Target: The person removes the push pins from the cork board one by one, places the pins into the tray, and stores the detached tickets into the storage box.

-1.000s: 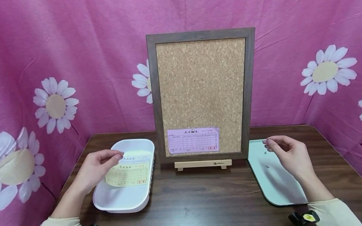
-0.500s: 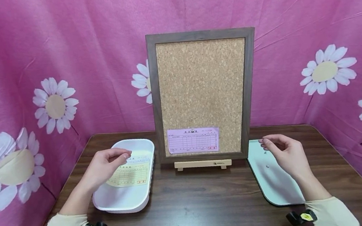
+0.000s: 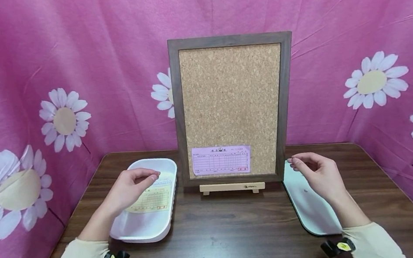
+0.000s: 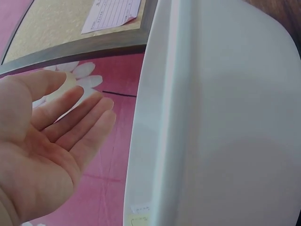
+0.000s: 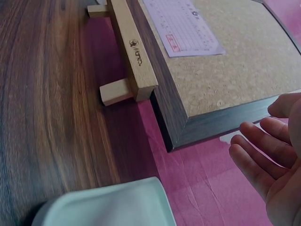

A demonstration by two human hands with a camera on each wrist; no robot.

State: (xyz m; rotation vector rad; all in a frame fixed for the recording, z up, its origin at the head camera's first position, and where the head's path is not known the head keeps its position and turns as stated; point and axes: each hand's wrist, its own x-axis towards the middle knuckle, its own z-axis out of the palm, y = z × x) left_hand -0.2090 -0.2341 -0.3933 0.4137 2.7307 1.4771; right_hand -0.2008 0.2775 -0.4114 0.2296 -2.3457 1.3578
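My left hand (image 3: 128, 190) hovers over the white plastic tray (image 3: 141, 230), with nothing between thumb and fingers. Inside that tray lie a yellow printed slip (image 3: 153, 200) and a bluish one behind it, partly hidden by the hand. In the left wrist view its fingers (image 4: 94, 127) are loosely bent and spread. Over the pale green tray (image 3: 316, 219) my right hand (image 3: 322, 176) is raised near the board's lower right corner, fingers relaxed, nothing seen in it. A small shiny piece (image 3: 305, 191) sits on the green tray. A purple printed slip (image 3: 221, 162) is on the cork board (image 3: 232, 90), low left.
The board's dark wooden frame (image 3: 286, 104) leans on a small light wood easel (image 3: 230, 186) at the table's back. Brown wood table (image 3: 222, 241) lies between the two trays. A pink curtain (image 3: 112, 49) with white daisies surrounds it on the sides and back.
Both hands have drifted inward: the left to the right over the white tray, the right to the left toward the board. The slips, board and trays stay where they were.
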